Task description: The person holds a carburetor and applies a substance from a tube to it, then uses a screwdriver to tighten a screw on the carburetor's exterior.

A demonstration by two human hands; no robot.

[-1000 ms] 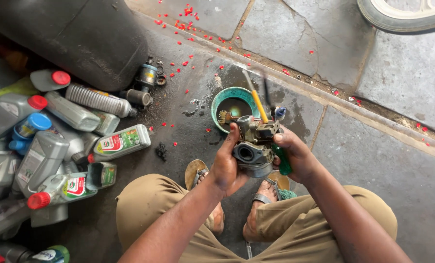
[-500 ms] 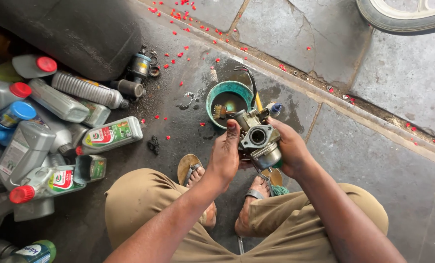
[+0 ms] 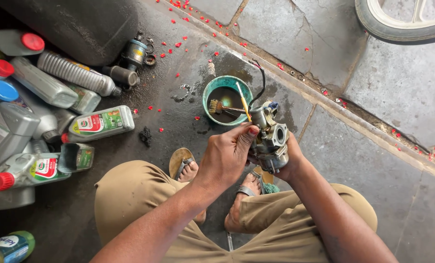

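Both hands were together on the metal engine part: the right hand gripped it from below, the left hand pinched its top, above the green bowl.

Floor: dark, oil-stained concrete on the left, grey stone slabs on the right.
Centre: teal bowl of dark liquid (a brush rests in it).
Left: heap of grey oil bottles, lying flat, red and blue caps.
Top: black drum, small metal parts.
Scattered: red petals.
Corner: tyre.
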